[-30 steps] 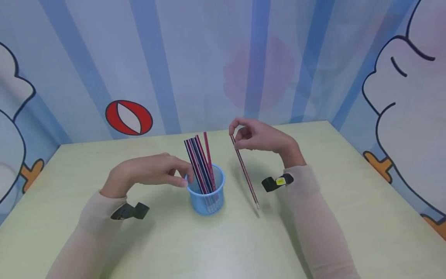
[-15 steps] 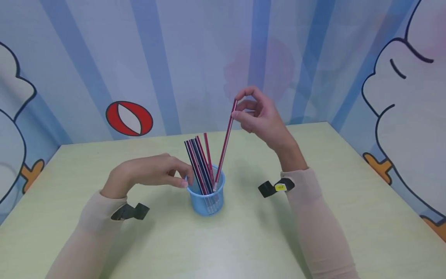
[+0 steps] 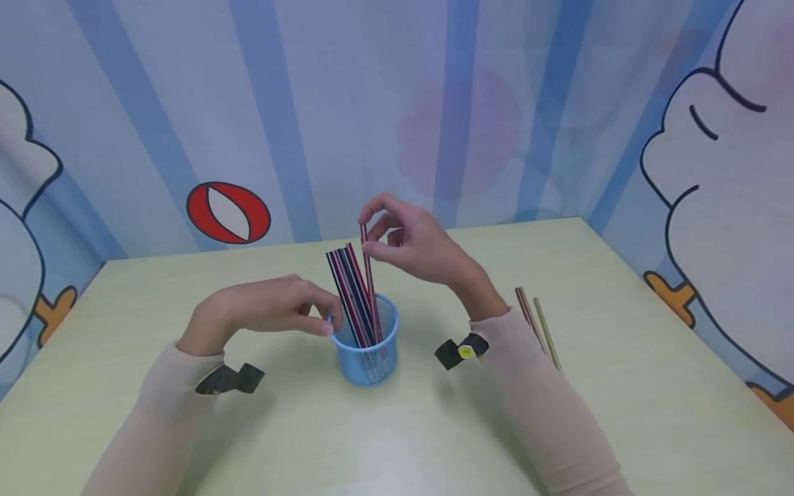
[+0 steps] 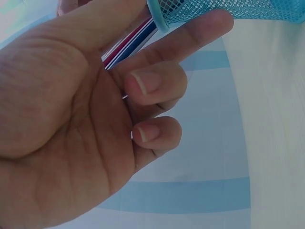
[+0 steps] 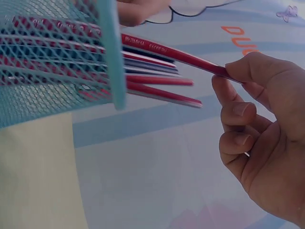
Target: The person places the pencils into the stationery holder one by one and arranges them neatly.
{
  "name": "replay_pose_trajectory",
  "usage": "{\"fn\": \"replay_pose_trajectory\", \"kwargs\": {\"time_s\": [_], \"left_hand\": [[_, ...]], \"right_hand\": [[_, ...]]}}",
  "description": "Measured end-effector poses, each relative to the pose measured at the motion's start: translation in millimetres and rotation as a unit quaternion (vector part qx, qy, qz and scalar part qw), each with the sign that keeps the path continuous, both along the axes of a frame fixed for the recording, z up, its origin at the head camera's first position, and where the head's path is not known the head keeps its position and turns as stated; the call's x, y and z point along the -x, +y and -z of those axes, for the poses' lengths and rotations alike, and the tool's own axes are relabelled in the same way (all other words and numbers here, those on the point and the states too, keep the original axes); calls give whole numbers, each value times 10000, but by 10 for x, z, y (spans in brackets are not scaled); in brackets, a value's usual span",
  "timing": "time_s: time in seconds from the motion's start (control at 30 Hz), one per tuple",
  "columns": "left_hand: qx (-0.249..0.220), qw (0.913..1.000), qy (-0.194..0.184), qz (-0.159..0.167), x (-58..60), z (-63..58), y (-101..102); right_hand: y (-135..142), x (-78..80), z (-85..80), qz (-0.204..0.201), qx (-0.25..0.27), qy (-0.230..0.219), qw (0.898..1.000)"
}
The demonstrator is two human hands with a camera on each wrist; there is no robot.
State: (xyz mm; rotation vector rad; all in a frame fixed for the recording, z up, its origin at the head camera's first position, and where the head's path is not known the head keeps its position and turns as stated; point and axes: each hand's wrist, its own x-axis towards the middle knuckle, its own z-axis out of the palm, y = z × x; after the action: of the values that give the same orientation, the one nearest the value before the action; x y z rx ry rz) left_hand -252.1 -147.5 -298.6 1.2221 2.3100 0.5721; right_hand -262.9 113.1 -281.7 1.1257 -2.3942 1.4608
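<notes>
A light blue mesh pencil cup (image 3: 366,370) stands on the table, holding several dark blue and red striped pencils (image 3: 347,286) that lean left. My left hand (image 3: 267,303) pinches the cup's near left rim between thumb and finger; the left wrist view shows one finger along the outside of the mesh (image 4: 267,9). Above the cup, my right hand (image 3: 415,241) pinches the top of a red striped pencil (image 3: 368,272), whose lower part is inside. In the right wrist view, thumb and forefinger hold this pencil's end (image 5: 190,59), and the other fingers are curled.
Two pencils lie on the table to the right: a red striped one (image 3: 526,306) and a yellowish one (image 3: 546,331), both partly hidden by the right sleeve (image 3: 546,393). A printed backdrop (image 3: 347,103) rises behind the pale table (image 3: 384,441).
My right hand has lifted the pencil from right of the cup, brought it over and lowered it in, moving left. The pencils on the right have come into view. My left hand stays put.
</notes>
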Motion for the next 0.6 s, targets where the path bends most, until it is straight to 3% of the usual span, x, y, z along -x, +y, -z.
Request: {"fn": "replay_pose_trajectory", "kwargs": {"time_s": [0.33,0.6], "left_hand": [[8,10000,12,57,14,3,-13],[66,10000,-40,-38,7,-9,-7]], "right_hand": [[-173,1,120,-222,-705,-89,9972],[-148,36,138,-167,-1329,239,9907]]}}
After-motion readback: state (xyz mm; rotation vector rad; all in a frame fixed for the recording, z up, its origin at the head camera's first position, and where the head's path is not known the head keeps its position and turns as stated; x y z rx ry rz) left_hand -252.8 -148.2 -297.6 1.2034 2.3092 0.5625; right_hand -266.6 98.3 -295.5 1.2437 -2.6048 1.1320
